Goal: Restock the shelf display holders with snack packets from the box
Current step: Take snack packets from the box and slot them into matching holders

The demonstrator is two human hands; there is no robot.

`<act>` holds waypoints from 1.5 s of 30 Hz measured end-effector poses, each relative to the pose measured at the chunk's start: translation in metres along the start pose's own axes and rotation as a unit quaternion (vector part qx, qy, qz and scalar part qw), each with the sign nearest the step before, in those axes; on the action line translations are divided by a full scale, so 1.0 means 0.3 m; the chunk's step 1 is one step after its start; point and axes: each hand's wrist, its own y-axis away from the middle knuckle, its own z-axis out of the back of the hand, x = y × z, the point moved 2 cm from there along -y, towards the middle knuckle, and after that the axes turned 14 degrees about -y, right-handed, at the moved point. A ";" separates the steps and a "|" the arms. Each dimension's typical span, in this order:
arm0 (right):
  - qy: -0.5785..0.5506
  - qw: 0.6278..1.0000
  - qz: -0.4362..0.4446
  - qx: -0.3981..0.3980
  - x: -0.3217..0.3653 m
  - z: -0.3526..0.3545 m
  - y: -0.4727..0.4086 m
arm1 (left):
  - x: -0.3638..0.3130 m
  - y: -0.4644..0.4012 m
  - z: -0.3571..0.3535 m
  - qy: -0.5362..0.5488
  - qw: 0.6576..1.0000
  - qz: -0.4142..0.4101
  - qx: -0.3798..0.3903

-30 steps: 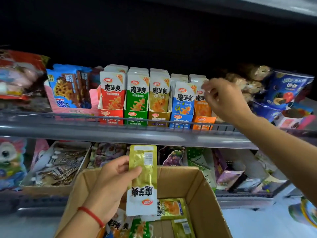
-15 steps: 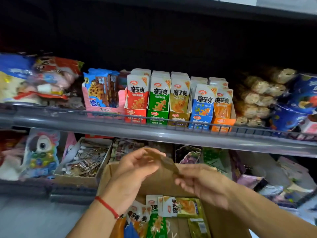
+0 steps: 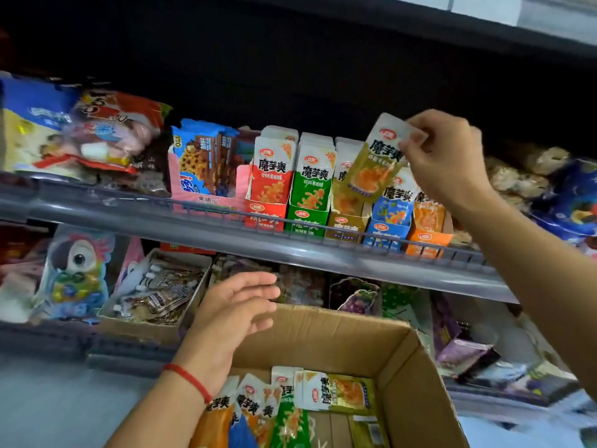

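Note:
My right hand pinches the white top edge of a yellow-olive snack packet, tilted, just above the yellow display holder. Red, green, blue and orange holders stand in the same row on the upper shelf, each filled with upright packets. My left hand hovers with fingers apart and nothing in it over the far left rim of the cardboard box. Several loose packets lie in the box.
A grey shelf rail runs in front of the holders. Cookie packs in a pink tray and bagged snacks sit to the left, blue bags to the right. The lower shelf holds an open carton of small sachets and more bags.
My right hand took the yellow packet from my left hand and raised it to the yellow holder. My left hand let go and now stays over the box.

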 end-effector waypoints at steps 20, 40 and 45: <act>0.258 0.948 0.144 0.122 -0.013 -0.257 -0.016 | 0.000 -0.022 0.058 -0.143 0.988 -0.043 -0.049; 0.017 0.780 -0.255 0.571 0.008 -0.824 1.118 | 0.048 -0.010 0.158 -0.273 0.952 -0.090 -0.106; -0.095 0.763 -0.380 0.514 -0.015 -0.782 1.071 | 0.051 -0.017 0.146 -0.283 0.950 -0.090 -0.098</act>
